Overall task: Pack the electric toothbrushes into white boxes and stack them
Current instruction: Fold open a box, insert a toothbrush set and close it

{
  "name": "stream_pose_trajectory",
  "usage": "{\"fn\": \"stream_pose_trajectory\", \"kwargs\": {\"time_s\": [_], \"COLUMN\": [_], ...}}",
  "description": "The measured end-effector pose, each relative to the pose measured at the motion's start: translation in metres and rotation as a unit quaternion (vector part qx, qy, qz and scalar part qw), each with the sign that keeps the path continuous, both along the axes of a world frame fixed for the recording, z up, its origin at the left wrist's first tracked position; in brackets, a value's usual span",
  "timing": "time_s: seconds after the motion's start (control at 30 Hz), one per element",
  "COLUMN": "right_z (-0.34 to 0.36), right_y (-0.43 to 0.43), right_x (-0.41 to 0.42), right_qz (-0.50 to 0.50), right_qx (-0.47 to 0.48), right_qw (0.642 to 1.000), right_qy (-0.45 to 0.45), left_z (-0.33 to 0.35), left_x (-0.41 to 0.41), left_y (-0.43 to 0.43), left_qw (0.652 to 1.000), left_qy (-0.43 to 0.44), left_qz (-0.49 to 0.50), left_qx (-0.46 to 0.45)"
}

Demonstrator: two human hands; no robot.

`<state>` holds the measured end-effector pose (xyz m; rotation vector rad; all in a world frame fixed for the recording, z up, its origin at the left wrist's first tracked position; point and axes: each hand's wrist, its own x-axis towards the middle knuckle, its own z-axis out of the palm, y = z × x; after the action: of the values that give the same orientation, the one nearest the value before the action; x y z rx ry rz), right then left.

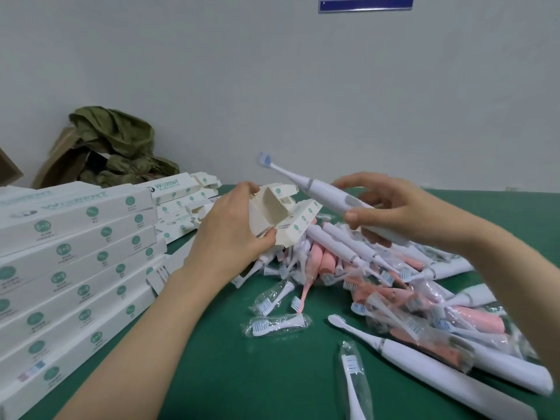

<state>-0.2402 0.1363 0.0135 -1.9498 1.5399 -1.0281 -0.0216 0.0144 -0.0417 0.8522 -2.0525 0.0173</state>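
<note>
Brand "WISDENT", teal print, on white box (169,187) just right of the tall box stack (75,256); same word, blurred, on the stack's top box (75,203); small captions under round teal icons illegible; blue wall sign (366,3) above, unreadable.

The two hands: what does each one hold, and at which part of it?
The left hand grips an open white box near its open end. The right hand holds a white toothbrush by its handle, brush head pointing away.

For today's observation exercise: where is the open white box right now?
Head view, just left of centre: the left hand holds the open white box above the toothbrush pile, between the stacked boxes and the raised white toothbrush.
</note>
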Motion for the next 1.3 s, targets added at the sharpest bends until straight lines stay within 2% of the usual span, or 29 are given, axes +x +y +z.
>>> {"fn": "stream_pose_trajectory", "kwargs": {"time_s": [0.17,0.27,0.4,0.5,0.53,0.6,0.7,0.73,0.87,0.97,1.1,1.23,1.3], "right_z": [0.005,0.007,0.02,0.031,0.031,0.026,0.014,0.009,-0.007,-0.017,-0.031,-0.034,-0.037], "right_y": [0.005,0.002,-0.009,-0.018,-0.021,-0.026,-0.032,-0.034,-0.043,-0.049,-0.048,-0.035,-0.029], "right_x": [-0.009,-0.006,0.008,0.023,0.029,0.043,0.066,0.073,0.094,0.099,0.097,0.084,0.079], "right_qz": [-0.078,-0.11,-0.105,-0.044,-0.049,-0.113,-0.177,-0.171,-0.149,-0.16,-0.115,-0.182,-0.099], "right_qx": [0.002,0.006,0.08,0.122,0.102,-0.013,-0.194,-0.226,-0.325,-0.35,-0.305,-0.307,-0.186], "right_qw": [0.995,0.992,0.986,0.991,0.993,0.985,0.935,0.932,0.933,0.922,0.938,0.932,0.966], "right_qy": [0.058,0.059,0.105,0.019,-0.029,-0.132,-0.237,-0.225,-0.036,0.038,0.12,0.059,0.148], "left_z": [0.003,0.001,-0.005,-0.007,-0.006,-0.002,0.003,0.004,0.01,0.01,0.004,0.002,0.002], "left_x": [0.002,0.002,-0.004,-0.006,-0.006,-0.004,-0.004,-0.005,-0.004,-0.005,-0.005,-0.001,-0.001], "left_y": [-0.001,-0.001,0.003,0.005,0.005,0.004,0.005,0.007,0.011,0.01,0.005,-0.002,-0.003], "left_qw": [1.0,1.0,0.997,0.998,0.999,1.0,0.999,0.999,0.996,0.992,0.994,0.996,0.995], "left_qy": [0.005,-0.019,-0.065,-0.063,-0.049,-0.014,0.021,0.029,0.082,0.119,0.106,0.086,0.086], "left_qz": [-0.003,-0.018,-0.031,-0.027,-0.022,-0.017,-0.02,-0.021,-0.027,-0.024,-0.018,0.001,0.0], "left_qx": [0.003,-0.002,0.004,-0.002,-0.005,-0.009,-0.018,-0.021,-0.025,-0.034,-0.025,-0.037,-0.04]}}
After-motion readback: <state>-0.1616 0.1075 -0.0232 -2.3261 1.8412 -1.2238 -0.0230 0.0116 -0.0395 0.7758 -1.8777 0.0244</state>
